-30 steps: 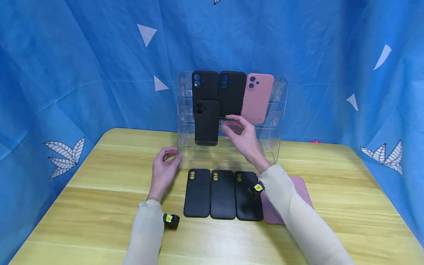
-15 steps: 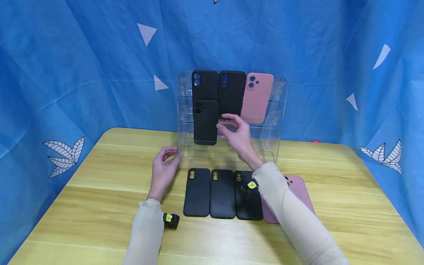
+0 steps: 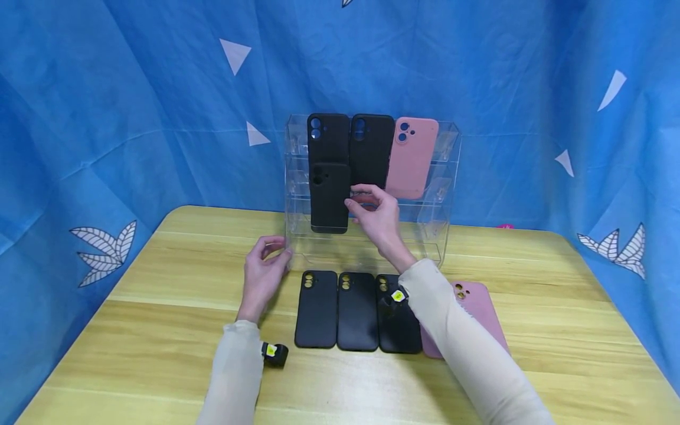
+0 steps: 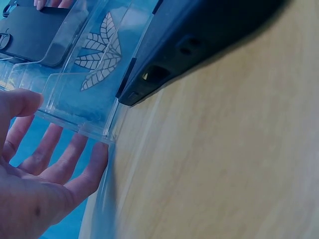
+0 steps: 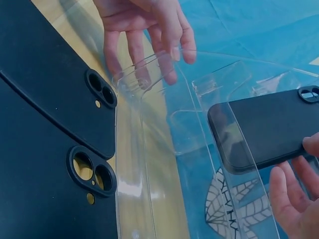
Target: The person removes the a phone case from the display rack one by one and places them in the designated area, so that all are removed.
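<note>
A clear acrylic display rack [image 3: 366,251] stands on the table. My left hand [image 3: 264,274] holds its lower left edge, thumb in front and fingers along the side, as the left wrist view shows. My right hand [image 3: 379,221] pinches the right edge of a black phone case [image 3: 329,200]. That case stands upright in a lower tier, its bottom behind a clear lip, overlapping a taller-standing black case [image 3: 328,139]. In the right wrist view, the thumb [image 5: 312,144] lies on the case's near face while the other fingers are by its edge.
A second black case [image 3: 372,147] and a pink case [image 3: 413,156] stand in the upper tier. Before the rack lie black cases [image 3: 358,313] in a row and a pink case [image 3: 480,307], partly under the right sleeve. A blue curtain [image 3: 159,106] hangs behind.
The right hand and the black case it pinches have shifted slightly left, and the case's top now sits a little lower. My left hand has stayed on the rack.
</note>
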`<state>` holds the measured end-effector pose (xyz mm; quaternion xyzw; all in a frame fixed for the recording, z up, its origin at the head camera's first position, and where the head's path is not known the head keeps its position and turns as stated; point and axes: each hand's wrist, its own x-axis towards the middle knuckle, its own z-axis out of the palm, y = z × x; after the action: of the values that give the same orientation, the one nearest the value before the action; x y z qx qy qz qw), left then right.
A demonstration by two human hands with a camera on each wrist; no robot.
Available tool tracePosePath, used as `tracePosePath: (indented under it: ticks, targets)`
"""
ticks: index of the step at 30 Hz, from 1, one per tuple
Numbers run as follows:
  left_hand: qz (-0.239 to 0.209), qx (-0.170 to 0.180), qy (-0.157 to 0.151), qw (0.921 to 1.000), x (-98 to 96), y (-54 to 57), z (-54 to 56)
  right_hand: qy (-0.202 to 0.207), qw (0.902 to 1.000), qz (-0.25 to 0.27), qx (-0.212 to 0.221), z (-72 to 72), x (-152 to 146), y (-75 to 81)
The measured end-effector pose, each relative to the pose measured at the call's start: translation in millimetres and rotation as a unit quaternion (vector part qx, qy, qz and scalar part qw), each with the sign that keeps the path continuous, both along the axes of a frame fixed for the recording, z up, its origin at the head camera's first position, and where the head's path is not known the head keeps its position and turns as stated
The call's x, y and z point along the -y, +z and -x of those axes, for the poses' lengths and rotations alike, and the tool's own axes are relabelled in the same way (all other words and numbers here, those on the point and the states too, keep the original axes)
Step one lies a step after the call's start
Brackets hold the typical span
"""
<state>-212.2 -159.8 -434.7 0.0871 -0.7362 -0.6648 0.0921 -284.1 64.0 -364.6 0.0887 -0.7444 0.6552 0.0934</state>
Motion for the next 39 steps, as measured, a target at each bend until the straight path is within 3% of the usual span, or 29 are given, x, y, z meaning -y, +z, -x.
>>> tracePosePath:
  ticks: [20,39]
  targets:
    - [-0.002,-0.002,0.003,1.0000,-0.9,-0.6,-0.3,0.016,0.9989,0.031,-0.033,1.6,-11,10.9]
    - [-0.008,0.003,-0.001,1.0000,-1.7,0.5,-1.2,0.036,0.9978,0.056,-0.001,-6.8,-23,15.2]
